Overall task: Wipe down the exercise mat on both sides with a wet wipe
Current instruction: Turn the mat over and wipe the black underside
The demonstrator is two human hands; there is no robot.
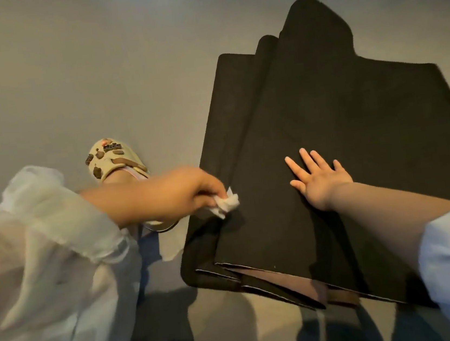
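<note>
A black exercise mat [354,126] lies folded in several layers on the grey floor, its stacked edges showing at the near side. My left hand [181,192] grips a crumpled white wet wipe [226,202] at the mat's left edge, the wipe touching the top layer. My right hand [315,179] lies flat on the mat's top layer with fingers spread, palm down, to the right of the wipe.
The grey floor [93,73] spreads out to the left and behind the mat. My foot in a beige patterned sandal [112,161] stands just left of the mat, under my left forearm. Loose white sleeves [42,235] hang near the floor.
</note>
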